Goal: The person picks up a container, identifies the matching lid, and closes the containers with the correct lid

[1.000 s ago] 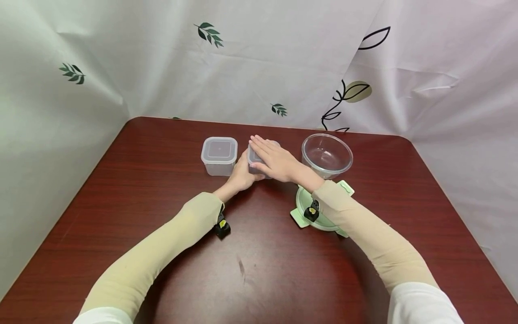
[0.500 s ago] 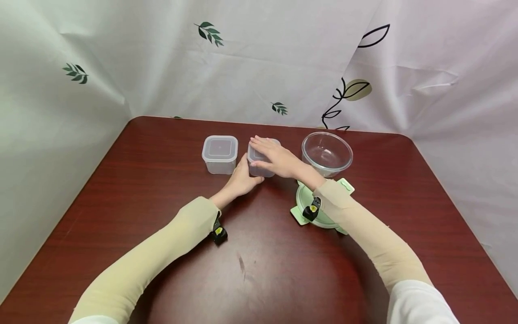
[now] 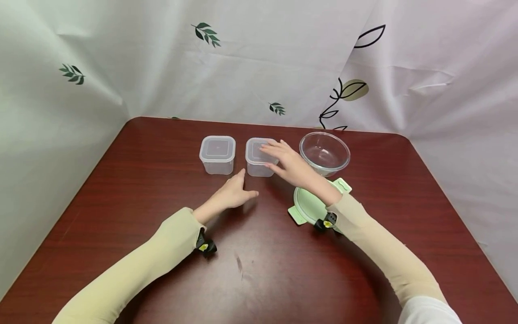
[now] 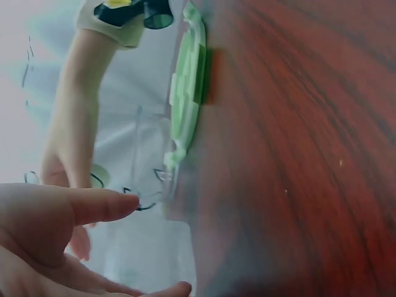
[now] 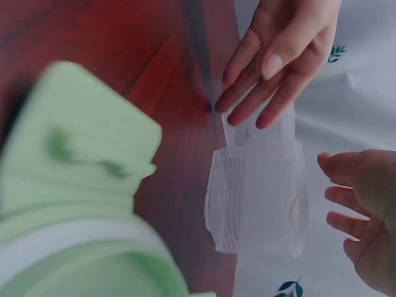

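Observation:
Two square clear plastic containers with frosted lids stand side by side near the back of the table: the left container (image 3: 217, 155) and the right container (image 3: 259, 167). My left hand (image 3: 230, 193) is in front of them, thumb spread, holding nothing. Over the right container's right side hovers my right hand (image 3: 291, 165), fingers extended; the right wrist view shows a gap between this hand (image 5: 374, 210) and the container (image 5: 260, 201). A round clear bowl (image 3: 323, 153) stands to its right. Under my right wrist lies a green lid with clip flaps (image 3: 308, 204), partly hidden by the sleeve.
The dark red wooden table (image 3: 259, 270) ends at the back against a pale curtain (image 3: 243, 67) with leaf prints. Further curtain hangs along both sides. In the right wrist view, the green lid (image 5: 80, 136) looms close to the camera.
Both hands have come away from the right container. The left hand has drawn back toward the front left, and the right hand has lifted off its lid and shifted right.

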A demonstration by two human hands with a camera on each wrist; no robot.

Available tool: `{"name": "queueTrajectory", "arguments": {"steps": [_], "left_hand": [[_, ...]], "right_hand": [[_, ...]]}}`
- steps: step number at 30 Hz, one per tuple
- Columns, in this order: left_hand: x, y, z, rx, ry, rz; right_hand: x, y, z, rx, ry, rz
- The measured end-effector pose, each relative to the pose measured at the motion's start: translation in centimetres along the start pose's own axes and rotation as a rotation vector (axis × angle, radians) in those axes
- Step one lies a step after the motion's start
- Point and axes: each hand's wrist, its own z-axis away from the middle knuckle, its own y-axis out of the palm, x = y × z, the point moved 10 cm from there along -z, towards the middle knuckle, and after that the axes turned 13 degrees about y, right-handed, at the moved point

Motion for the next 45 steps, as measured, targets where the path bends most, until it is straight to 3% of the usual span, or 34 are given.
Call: {"name": "queueTrajectory", "arguments": {"steps": [5, 14, 24, 30, 36, 45], "left_hand": [[-1.6, 0.4, 1.2, 0.033, 0.068, -0.014], [-5.0, 1.7, 1.5, 0.018, 0.184, 0.116], [-7.1, 4.1, -1.7, -0.005, 0.27, 0.211], [-7.3, 5.1, -3.3, -0.006, 0.231, 0.173], [-8.1, 6.1, -4.6, 0.002, 0.235, 0.15], [-7.4, 6.0, -6.9, -0.038, 0.233, 0.05]], "right_hand": [[-0.3, -1.5, 2.0, -0.081, 0.031, -0.05], [-1.4, -3.3, 5.5, -0.145, 0.158, -0.119], [-4.6, -4.7, 8.0, -0.194, 0.268, -0.129], [-6.8, -4.9, 9.5, -0.131, 0.336, -0.156], [-9.2, -5.3, 10.9, -0.087, 0.412, -0.135], [-13.0, -5.3, 12.8, -0.073, 0.5, -0.077]]}}
